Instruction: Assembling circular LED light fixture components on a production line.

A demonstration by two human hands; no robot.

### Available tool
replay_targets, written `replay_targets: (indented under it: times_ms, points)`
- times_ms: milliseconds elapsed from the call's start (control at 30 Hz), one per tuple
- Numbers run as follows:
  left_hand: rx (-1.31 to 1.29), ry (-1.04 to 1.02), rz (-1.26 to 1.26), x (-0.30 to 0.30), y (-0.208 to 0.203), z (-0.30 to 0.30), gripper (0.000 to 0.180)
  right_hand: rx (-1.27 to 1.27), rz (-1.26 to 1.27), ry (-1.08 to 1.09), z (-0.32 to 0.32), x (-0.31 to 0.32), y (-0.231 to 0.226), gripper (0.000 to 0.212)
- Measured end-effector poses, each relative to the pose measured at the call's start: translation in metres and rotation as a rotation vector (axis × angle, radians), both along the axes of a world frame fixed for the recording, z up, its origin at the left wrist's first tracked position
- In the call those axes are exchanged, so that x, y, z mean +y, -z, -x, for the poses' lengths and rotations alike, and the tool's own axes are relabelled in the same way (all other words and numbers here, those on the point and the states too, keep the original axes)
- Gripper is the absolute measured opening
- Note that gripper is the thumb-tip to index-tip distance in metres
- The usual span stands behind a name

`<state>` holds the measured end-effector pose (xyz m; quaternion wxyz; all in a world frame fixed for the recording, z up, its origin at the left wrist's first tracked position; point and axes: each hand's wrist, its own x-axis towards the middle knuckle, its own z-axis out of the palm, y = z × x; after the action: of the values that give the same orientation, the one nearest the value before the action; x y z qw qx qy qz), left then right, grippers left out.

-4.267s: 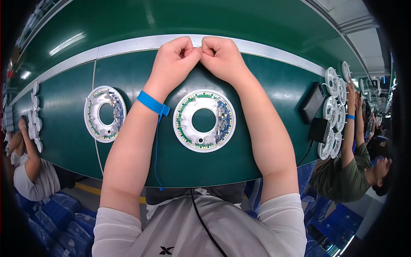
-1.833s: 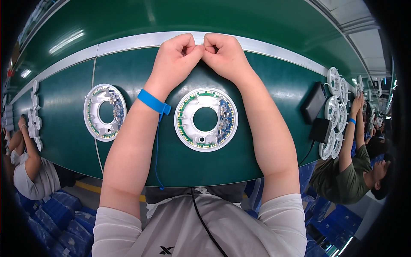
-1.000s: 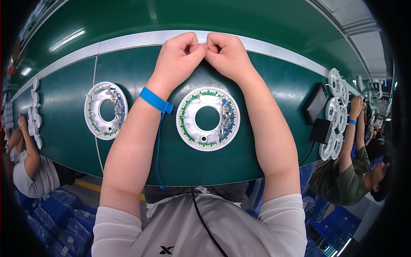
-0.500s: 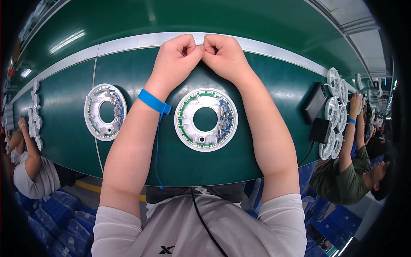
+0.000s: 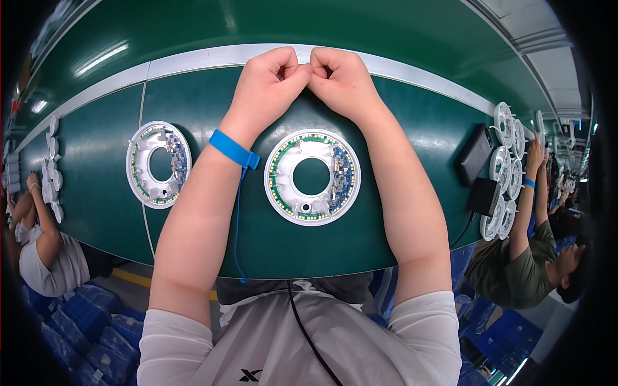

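Both of my hands meet beyond the middle of the green table (image 5: 335,248), close to its pale far rail. My left hand (image 5: 267,83) has its fingers curled and pinched, and a blue strap (image 5: 233,150) circles that wrist. Against its fingertips rest those of my right hand (image 5: 344,83), curled the same way. Anything pinched between them is too small or hidden to make out. Between my forearms lies a white ring-shaped housing (image 5: 273,202) with a green light strip and a blue circuit board (image 5: 343,183). Neither hand touches it.
Left of my left forearm lies a second ring housing (image 5: 137,186) with boards. A black box (image 5: 473,154) and a black adapter (image 5: 483,195) with a cable sit at the right. Stacked white housings (image 5: 499,167) stand beyond, near a co-worker (image 5: 521,270). Another person (image 5: 51,257) works at far left.
Both hands have shifted slightly farther away and to the right, still pinched together. The ring housings show a small matching shift in the view.
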<state>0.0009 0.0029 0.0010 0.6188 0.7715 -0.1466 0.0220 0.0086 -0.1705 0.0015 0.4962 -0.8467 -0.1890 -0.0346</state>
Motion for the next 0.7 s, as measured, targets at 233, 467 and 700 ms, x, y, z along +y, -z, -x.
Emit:
replay_targets:
  times_ms: [233,467,700]
  points:
    - [0.003,-0.002,-0.016,-0.0006,0.0016,-0.0003,0.031,0.03,-0.008,0.015,0.0005,-0.0005,0.0027,0.034]
    - [0.01,0.002,0.001,-0.0005,0.0023,-0.001,0.03,-0.015,-0.033,0.017,-0.0006,0.0,0.0011,0.033]
    - [0.0,0.025,-0.022,0.0012,0.0023,0.0002,0.032,0.021,-0.01,0.002,0.0001,-0.0005,-0.0001,0.036]
